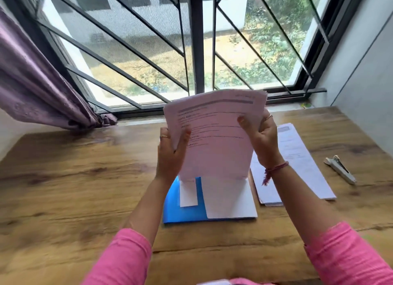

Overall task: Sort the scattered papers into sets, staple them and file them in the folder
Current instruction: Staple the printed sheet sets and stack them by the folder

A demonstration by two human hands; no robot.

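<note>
Head view, person seated at a wood-grain bench (63,178) set against a window. Bench top: brown laminate w/ dark knots and streaks; its far edge meets a grey sill. Window (195,40): dark frame, central mullion, diagonal grille bars, mesh screen on the left pane; outside are a pale wall, dry ground and green shrubs. Purple curtain (32,82) bunched at upper left, its lower end resting on the sill. Plain grey wall at right.

Left hand (170,152) and right hand (263,140) hold a sheaf of papers (214,135) upright above the bench centre, printed side toward the camera. Left fingers (163,135) curl behind the left edge, thumb in front; right thumb pinches the right edge, fingers behind. Ring on each hand; red thread on the right wrist. Pink sleeves on both arms.

Blue folder (182,212) lies flat on the bench below the sheaf, w/ white sheets on it. Second stack of papers (297,163) lies just right of the folder. Stapler (340,172) lies further right, apart from that stack.
</note>
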